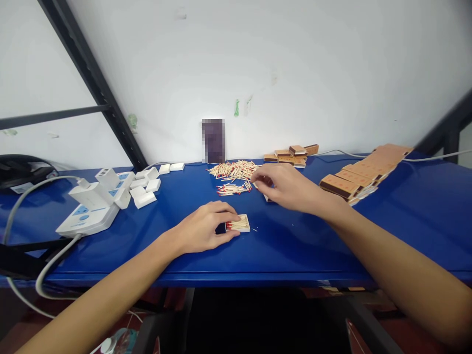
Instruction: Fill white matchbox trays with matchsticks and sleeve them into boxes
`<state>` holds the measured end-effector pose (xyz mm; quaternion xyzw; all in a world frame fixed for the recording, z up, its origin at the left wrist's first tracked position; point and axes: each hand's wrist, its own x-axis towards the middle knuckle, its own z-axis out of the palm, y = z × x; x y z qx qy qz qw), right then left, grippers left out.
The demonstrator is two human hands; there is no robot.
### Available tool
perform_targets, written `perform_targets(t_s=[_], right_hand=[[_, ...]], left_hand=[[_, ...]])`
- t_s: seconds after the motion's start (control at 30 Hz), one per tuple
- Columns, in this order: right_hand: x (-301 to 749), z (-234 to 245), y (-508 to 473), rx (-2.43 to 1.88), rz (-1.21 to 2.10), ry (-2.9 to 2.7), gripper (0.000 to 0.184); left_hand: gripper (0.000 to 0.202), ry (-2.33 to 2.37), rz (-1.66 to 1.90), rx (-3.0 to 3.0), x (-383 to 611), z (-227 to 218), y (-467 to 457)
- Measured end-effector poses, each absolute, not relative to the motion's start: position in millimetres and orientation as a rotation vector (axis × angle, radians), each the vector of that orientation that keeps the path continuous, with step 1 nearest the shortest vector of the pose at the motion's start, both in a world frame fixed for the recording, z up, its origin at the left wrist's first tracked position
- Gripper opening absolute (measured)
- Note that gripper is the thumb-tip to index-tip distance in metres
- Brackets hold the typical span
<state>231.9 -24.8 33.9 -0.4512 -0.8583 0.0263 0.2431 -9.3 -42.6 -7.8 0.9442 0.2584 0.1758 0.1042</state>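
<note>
My left hand (pixel 210 227) rests on the blue table, its fingers and thumb closed around the sides of a small white matchbox tray (pixel 246 229) with red-tipped matches in it. Further back and to the right, my right hand (pixel 285 187) is curled, fingertips pointing down at the edge of the loose matches. Whatever is between those fingers is hidden. Partly under this hand lies a dark-sided matchbox piece (pixel 267 198). A large heap of matches (pixel 236 170) lies near the wall, with a smaller group of matches (pixel 233 189) in front of it.
Empty white trays (pixel 144 197) lie on the left beside a power strip (pixel 88 219) with plugged-in chargers and cables. Matchboxes (pixel 291 156) are stacked by the wall. Rows of brown matchbox sleeves (pixel 363 169) stretch along the right. A pixelated dark panel (pixel 213 141) leans against the wall.
</note>
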Motion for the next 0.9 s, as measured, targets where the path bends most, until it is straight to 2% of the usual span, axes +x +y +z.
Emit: perform_targets(t_s=[0.1, 0.23, 0.4, 0.53, 0.67, 0.9], right_hand=[[235.3, 27.9, -15.5, -1.288, -0.057, -2.403, 0.025], [225.6, 20.0, -7.7, -1.256, -0.056, -2.552, 0.025], [197.4, 12.1, 1.4, -1.169, -0.165, -2.714, 0.024], [184.1, 2.3, 11.6, -1.127, -0.359, -2.723, 0.025], [182.7, -8.0, 12.1, -1.081, -0.414, -2.741, 0.025], [189.6, -17.6, 8.2, -1.068, -0.308, -2.694, 0.025]], left_hand=[[0.026, 0.731, 0.512, 2.790, -9.1, -8.5, -41.8], [0.038, 0.696, 0.626, 2.779, -12.1, 5.2, -32.8], [0.026, 0.960, 0.797, 2.788, -16.7, 23.2, 19.2], [0.026, 1.098, 0.851, 2.786, -21.9, 9.4, 55.7], [0.025, 1.057, 0.747, 2.838, -31.3, -5.1, 54.6], [0.029, 1.071, 0.488, 2.938, -33.0, 2.8, 38.4]])
